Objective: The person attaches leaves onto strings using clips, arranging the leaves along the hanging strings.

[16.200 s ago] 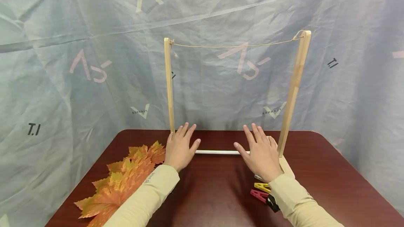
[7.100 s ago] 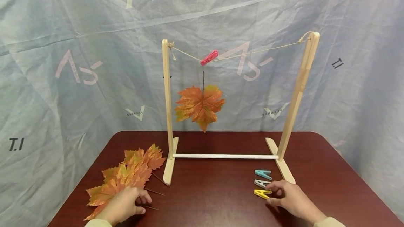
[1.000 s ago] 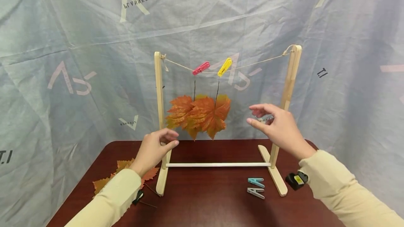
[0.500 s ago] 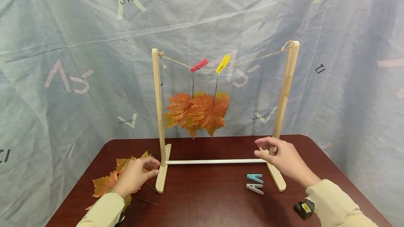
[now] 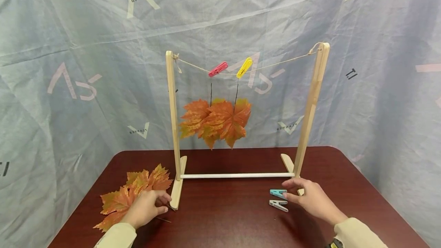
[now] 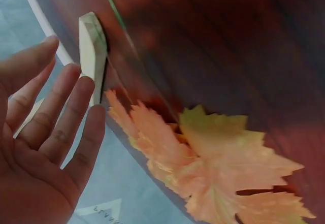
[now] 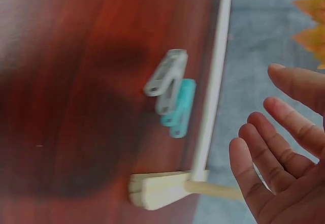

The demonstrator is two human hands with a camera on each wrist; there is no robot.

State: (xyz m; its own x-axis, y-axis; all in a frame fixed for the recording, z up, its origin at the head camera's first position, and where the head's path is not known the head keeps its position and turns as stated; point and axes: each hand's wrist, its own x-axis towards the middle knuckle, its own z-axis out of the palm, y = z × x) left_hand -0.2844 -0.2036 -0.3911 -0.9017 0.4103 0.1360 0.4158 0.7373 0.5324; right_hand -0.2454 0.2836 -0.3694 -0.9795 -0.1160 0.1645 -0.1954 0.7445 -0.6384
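Note:
My left hand (image 5: 146,206) is over the artificial maple leaves (image 5: 115,204) at the left of the table. Its fingers are relaxed and hold nothing; the left wrist view shows them apart beside a leaf (image 6: 218,163). At the right, my right hand (image 5: 311,198) has its loosely bent fingertips right at the blue clothespin (image 5: 275,192). A grey clothespin (image 5: 277,204) lies just in front of that one. Two orange leaves (image 5: 229,121) hang, partly overlapping, by their stems below a pink clothespin (image 5: 218,69) and a yellow clothespin (image 5: 244,67) on the string (image 5: 280,63).
A wooden stand (image 5: 311,106) carries the string between two uprights, with a white crossbar (image 5: 237,175) low between its feet. Leaf stems point toward the stand's left foot (image 5: 177,194). Grey printed cloth (image 5: 86,125) encloses the dark red table (image 5: 224,213).
Since a second ago both hands have come down from beside the hanging leaves, left to the leaf pile, right to the clothespins. Over the longer span, pink and yellow clothespins and two leaves went onto the string.

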